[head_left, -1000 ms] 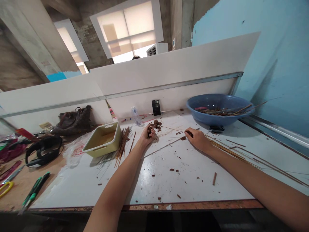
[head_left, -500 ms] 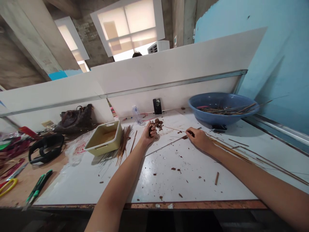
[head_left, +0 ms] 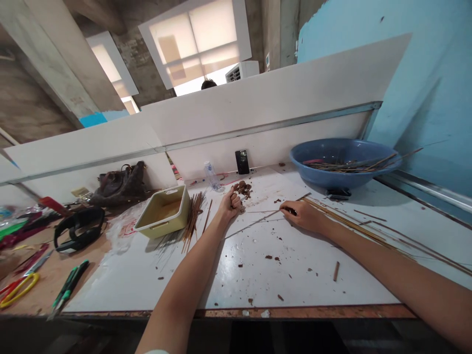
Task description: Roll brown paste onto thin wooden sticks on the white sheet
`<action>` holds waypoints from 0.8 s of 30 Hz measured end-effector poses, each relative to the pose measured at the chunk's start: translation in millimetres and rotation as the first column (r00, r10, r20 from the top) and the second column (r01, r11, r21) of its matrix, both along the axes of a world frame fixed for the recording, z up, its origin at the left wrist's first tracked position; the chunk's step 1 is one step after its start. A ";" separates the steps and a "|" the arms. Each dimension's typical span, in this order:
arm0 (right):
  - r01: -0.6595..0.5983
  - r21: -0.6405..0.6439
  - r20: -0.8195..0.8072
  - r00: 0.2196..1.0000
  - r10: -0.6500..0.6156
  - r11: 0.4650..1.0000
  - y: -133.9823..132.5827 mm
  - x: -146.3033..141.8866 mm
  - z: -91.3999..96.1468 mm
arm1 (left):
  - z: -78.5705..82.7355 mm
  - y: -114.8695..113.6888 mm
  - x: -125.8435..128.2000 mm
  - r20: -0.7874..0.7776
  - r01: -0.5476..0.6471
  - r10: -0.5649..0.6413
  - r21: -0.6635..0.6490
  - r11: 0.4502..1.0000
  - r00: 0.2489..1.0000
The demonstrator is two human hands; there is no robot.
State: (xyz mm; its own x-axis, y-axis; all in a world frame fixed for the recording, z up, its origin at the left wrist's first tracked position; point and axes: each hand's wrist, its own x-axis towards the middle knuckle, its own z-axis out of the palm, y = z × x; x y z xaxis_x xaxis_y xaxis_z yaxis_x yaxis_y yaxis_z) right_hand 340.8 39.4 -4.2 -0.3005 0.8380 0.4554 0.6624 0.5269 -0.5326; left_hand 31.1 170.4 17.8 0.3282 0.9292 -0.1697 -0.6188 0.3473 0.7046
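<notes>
My left hand (head_left: pixel 230 204) is closed in a fist near the middle of the table. A brown clay-like lump showed between its fingers half a second ago; the curled fingers now cover it. Right behind this fist lies a crumbled brown heap (head_left: pixel 243 189). My right hand (head_left: pixel 295 215) is closed in a pinch on a thin stick (head_left: pixel 260 212), which runs left toward the fist. Whether its far end enters the fist, I cannot tell. Below it a longer grey stick (head_left: pixel 250 224) slants across the white board. More brown sticks (head_left: pixel 354 227) lie beside my right wrist.
A blue basin (head_left: pixel 342 179) holding sticks stands at the back right. Left of my arm are a yellow-green tub (head_left: pixel 162 228) and bundled brown sticks (head_left: pixel 192 216). A phone (head_left: pixel 242 162) leans on the partition by a clear bottle (head_left: pixel 211 176). Scissors (head_left: pixel 22 291) and cutters (head_left: pixel 70 286) lie left.
My left fist has turned, so its fingers now cover the brown lump. My right hand has moved slightly down and left, and the thin stick lies more level. The view has shifted slightly.
</notes>
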 end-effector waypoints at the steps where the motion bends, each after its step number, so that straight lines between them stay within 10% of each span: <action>1: -0.030 0.002 -0.001 1.000 0.030 1.000 -1.4 -2.3 0.0 | 1.2 0.2 -0.7 -0.011 -0.006 0.006 0.007 1.000 1.000; 11: -0.067 0.191 0.014 0.998 0.066 0.979 -10.6 -43.5 11.0 | 42.0 -12.1 23.4 -0.031 -0.009 0.009 -0.013 1.000 0.999; 18: 0.132 0.396 -0.451 0.890 0.067 0.909 41.5 -108.0 115.8 | 94.1 -42.8 76.0 0.036 0.031 -0.043 0.280 0.960 0.998; 24: 0.052 0.370 -0.543 0.823 0.171 0.928 84.0 -159.5 183.1 | 138.2 -55.4 96.3 0.162 -0.061 -0.009 0.422 0.905 0.987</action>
